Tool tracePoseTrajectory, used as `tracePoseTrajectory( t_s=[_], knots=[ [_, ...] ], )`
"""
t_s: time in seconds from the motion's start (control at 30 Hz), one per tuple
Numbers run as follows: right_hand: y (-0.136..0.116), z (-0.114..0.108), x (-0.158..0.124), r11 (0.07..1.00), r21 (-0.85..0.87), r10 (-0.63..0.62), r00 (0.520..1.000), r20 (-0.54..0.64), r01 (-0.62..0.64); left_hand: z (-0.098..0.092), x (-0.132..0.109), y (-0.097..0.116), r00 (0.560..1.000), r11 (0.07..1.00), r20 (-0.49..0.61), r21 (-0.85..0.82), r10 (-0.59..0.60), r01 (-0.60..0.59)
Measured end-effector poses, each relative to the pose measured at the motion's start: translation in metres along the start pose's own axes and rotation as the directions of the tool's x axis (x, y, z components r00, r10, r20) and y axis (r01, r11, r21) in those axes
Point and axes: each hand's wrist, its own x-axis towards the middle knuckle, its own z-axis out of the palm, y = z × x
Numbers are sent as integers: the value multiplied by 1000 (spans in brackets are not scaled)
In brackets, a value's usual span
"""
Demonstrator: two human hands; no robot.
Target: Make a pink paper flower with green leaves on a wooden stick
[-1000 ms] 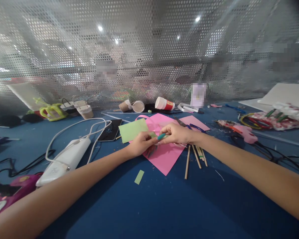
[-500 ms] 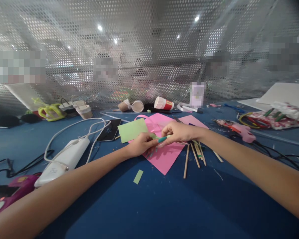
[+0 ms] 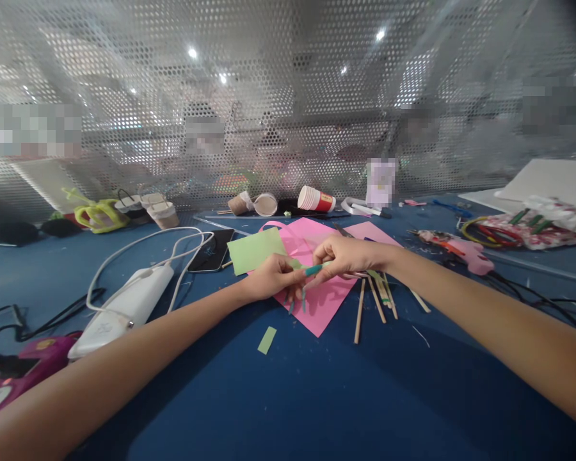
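Note:
My left hand (image 3: 272,276) and my right hand (image 3: 338,257) meet over a pink paper sheet (image 3: 318,317). Between their pinched fingertips is a narrow strip of light green paper (image 3: 295,263), mostly covered by the fingers. The left thumb, with a long teal nail, points toward the right fingers. Beyond my right hand shows a dark blade (image 3: 340,229); whether the hand touches it I cannot tell. A larger green paper sheet (image 3: 255,250) lies just left of the pink one. Nearer me on the table is a small green paper piece (image 3: 267,340).
Several wooden sticks (image 3: 360,314) lie right of the pink sheet. On the left are a phone (image 3: 212,251) and a white power strip (image 3: 125,310) with a looping cable. A pink glue gun (image 3: 470,251) is at right; paper cups (image 3: 315,199) lie at the back.
The hands stay nearly in place, still pinching the green strip. The left fingers below the strip have shifted slightly, and their teal nails show more clearly against the pink sheet.

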Motion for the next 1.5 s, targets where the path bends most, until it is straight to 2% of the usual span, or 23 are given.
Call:
tracePoseTrajectory(
  t_s=[0.1,0.2,0.47,0.7,0.97,1.3,1.37,1.5],
  knots=[
    [3,0,0,997,79,13,998,57,-17,-2,0,-1,1000,998,20,-54,13,-12],
    [2,2,0,990,133,41,994,103,-54,-5,1,-1,997,995,75,-92,-22,29],
    [0,6,0,988,145,43,995,95,-56,-11,2,3,988,994,154,-100,-29,44],
    [1,4,1,965,260,6,992,126,-38,-11,4,3,993,990,122,-139,0,17],
    [8,-4,0,923,383,-66,960,273,-45,-11,4,-1,996,996,92,-91,10,-2],
    [10,-2,1,900,431,-59,958,281,-71,-11,4,-1,998,999,60,25,24,-26],
    [9,-2,2,890,452,-71,961,269,-61,-12,5,-4,998,999,43,9,48,-48],
    [9,-4,2,877,479,-73,970,232,-48,-12,8,-11,997,990,36,-129,63,-58]
  ],
)
